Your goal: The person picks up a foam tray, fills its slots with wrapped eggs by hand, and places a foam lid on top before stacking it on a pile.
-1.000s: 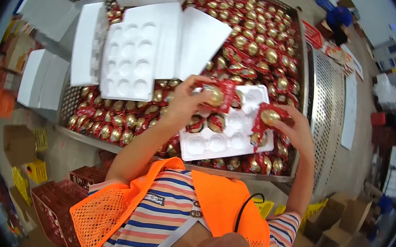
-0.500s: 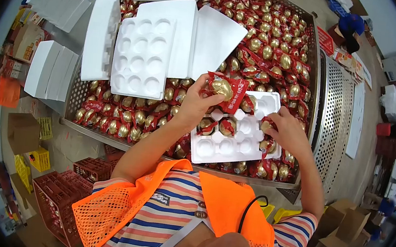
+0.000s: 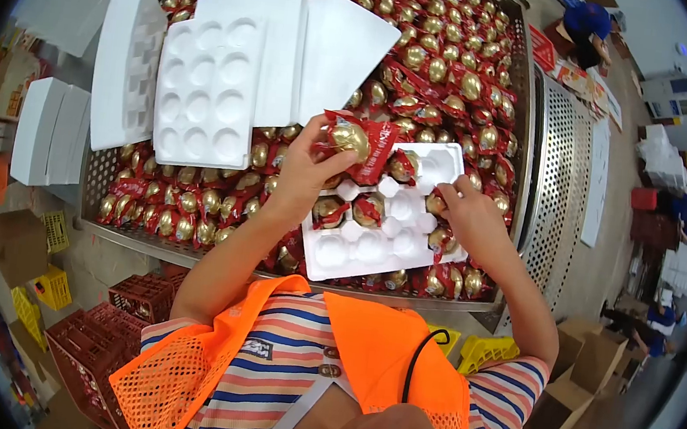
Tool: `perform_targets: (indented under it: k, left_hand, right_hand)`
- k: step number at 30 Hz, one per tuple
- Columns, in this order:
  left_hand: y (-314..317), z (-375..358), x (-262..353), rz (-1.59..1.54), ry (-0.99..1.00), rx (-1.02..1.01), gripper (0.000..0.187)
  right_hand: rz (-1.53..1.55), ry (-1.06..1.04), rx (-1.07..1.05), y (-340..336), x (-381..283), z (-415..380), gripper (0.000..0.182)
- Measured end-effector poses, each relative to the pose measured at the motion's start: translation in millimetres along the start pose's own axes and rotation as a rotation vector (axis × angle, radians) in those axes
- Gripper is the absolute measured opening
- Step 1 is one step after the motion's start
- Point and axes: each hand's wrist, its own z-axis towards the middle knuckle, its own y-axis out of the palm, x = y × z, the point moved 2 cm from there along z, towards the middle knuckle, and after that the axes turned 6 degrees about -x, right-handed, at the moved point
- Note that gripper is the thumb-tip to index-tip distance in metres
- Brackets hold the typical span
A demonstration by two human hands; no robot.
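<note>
My left hand (image 3: 307,179) pinches an egg packet (image 3: 349,141), gold on one side with a red printed wrapper, above the far left part of a white foam tray (image 3: 331,255). My right hand (image 3: 477,220) has its fingers closed on another egg packet (image 3: 437,202) at the tray's right side; the fingers partly cover it. Several more packets sit in the tray's round hollows, and the near left hollows hold nothing. Beneath the tray lies a thick layer of the same red and gold packets (image 3: 183,223).
A perforated metal bin (image 3: 189,250) surrounds the packets. White foam trays (image 3: 197,90) and flat foam sheets (image 3: 344,47) lie across its left part. Foam stacks (image 3: 42,133) stand left. Red crates (image 3: 91,347) and cardboard boxes (image 3: 587,366) are on the floor. A person in blue (image 3: 585,26) is far right.
The whole view has shifted, so the bin appears further left. Both hands keep their grip on the packets, nearly unchanged over the tray. A hand at the top edge is out of view now.
</note>
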Motion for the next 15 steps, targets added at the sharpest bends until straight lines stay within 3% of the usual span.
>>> perform_targets:
  k: [5, 8, 10, 15]
  left_hand:
    - [3.6, -1.3, 3.6, -0.106, -0.001, -0.026, 0.036]
    - [-2.0, 1.7, -0.3, -0.425, -0.027, -0.111, 0.036]
    - [3.6, -2.9, 8.8, -0.330, -0.031, -0.074, 0.031]
    - [10.2, -16.6, 21.0, -0.121, 0.074, -0.144, 0.029]
  right_hand:
    - [-0.135, -0.197, 0.027, 4.5, -6.1, 4.3, 0.027]
    - [-0.118, -0.195, 0.011, 3.4, -8.1, 6.9, 0.022]
    - [-0.059, -0.139, 0.006, 2.5, -7.1, 7.9, 0.021]
    - [0.245, -0.112, 0.033, -11.3, 6.8, 1.7, 0.038]
